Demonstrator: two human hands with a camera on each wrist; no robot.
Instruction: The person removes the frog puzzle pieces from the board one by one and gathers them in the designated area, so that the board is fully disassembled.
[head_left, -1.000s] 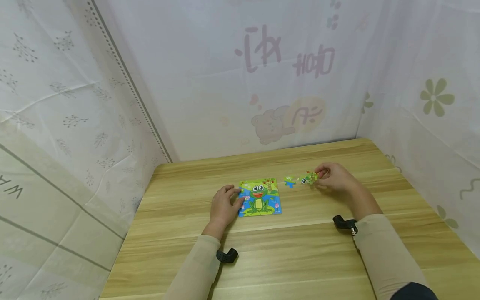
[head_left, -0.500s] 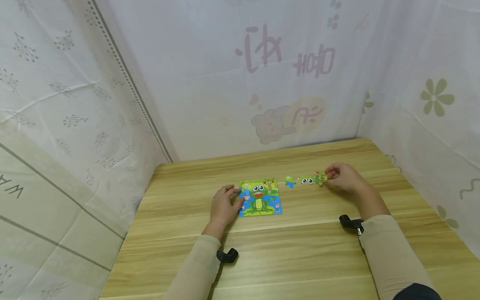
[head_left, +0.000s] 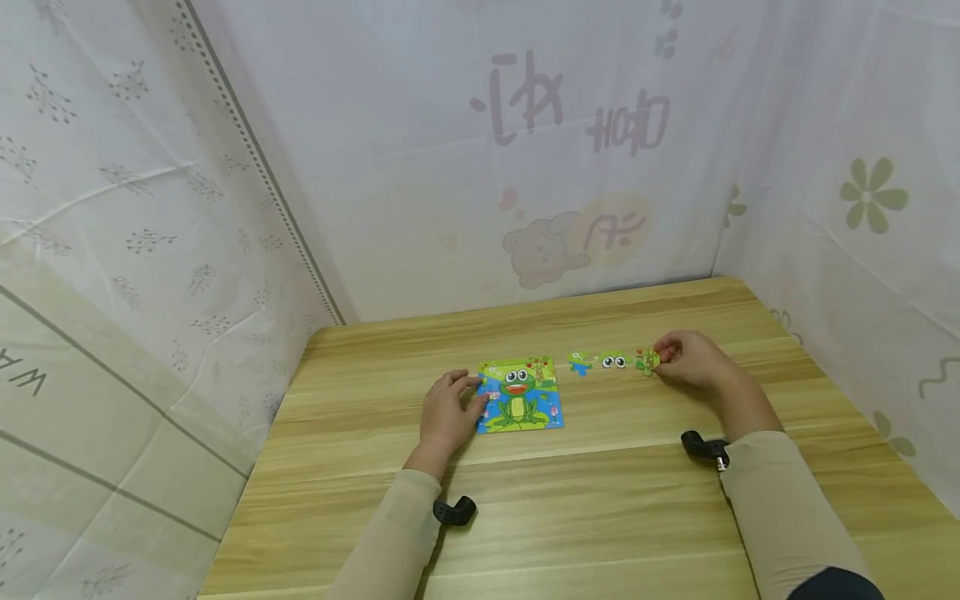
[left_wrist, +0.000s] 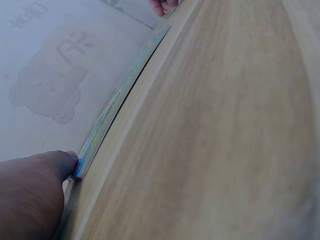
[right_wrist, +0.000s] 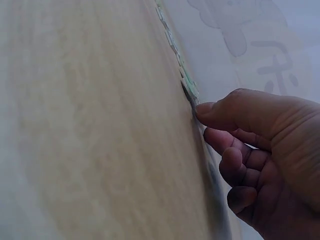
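Observation:
A square frog jigsaw puzzle (head_left: 519, 396) lies flat on the wooden table. My left hand (head_left: 448, 412) rests at its left edge, fingers and thumb touching the border; in the left wrist view the thumb (left_wrist: 60, 162) meets the puzzle's corner. To the right, my right hand (head_left: 690, 360) pinches a green puzzle piece (head_left: 647, 360) with a tree and red spots, close to the tabletop. A piece with the frog's eyes (head_left: 613, 360) lies left of it, then a green and blue piece (head_left: 580, 363). In the right wrist view the thumb and forefinger meet at the piece's edge.
The light wooden table (head_left: 525, 517) ends at a printed white curtain (head_left: 420, 208) behind and at both sides. Black wrist cameras sit on the left sleeve (head_left: 390, 533) and the right sleeve (head_left: 787, 508).
My right hand has moved to the right with the tree piece, uncovering the whole eyes piece. The tree piece has turned somewhat. My left hand and the puzzle have stayed put.

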